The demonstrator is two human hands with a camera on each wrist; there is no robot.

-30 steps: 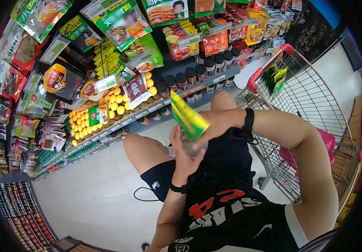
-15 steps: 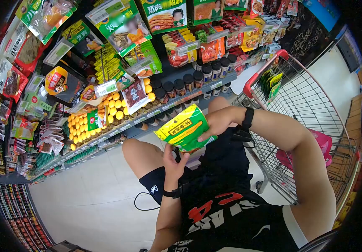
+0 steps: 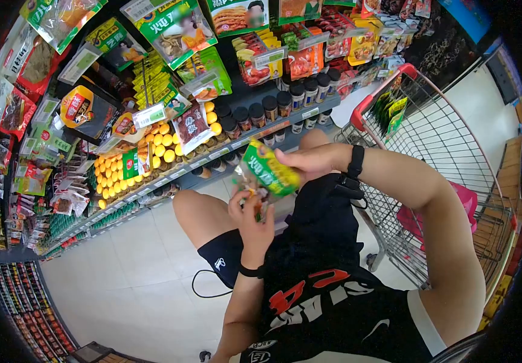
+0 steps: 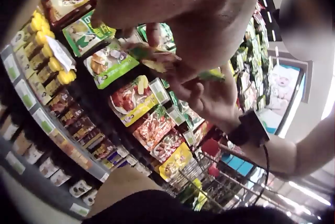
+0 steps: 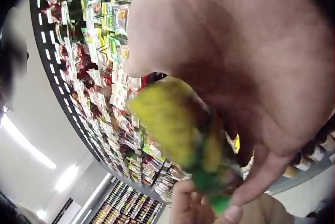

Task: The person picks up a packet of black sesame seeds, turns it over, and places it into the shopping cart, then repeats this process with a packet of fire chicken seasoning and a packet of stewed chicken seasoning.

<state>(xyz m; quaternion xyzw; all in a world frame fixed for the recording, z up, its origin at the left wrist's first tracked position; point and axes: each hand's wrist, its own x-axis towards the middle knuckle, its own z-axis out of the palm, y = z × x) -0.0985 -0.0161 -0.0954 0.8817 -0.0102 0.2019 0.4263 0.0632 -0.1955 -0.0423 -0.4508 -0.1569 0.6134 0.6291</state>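
A green and yellow packet [image 3: 268, 172] with a transparent or pictured part is held between both hands above the lap. The right hand [image 3: 316, 161] pinches its upper right side, thumb across the front. At its lower left edge the left hand [image 3: 254, 225] grips it with bent fingers. The right wrist view shows the packet [image 5: 172, 124] blurred beneath the large right hand [image 5: 235, 51], the left hand [image 5: 193, 203] at its lower end. Much of the packet is hidden by the left hand [image 4: 183, 14] in the left wrist view, where the right hand [image 4: 212, 98] is opposite.
Shelves [image 3: 255, 136] with dark-lidded jars, yellow-capped bottles [image 3: 110, 175] and hanging packets [image 3: 176, 36] run along the front and left. To the right stands a wire cart [image 3: 448, 139] with several green packets and a pink bag [image 3: 466, 206] in view.
The packet has turned from its yellow and green face to one with white lettering on green. The left hand has moved up onto its lower edge; the right hand has shifted slightly upward.
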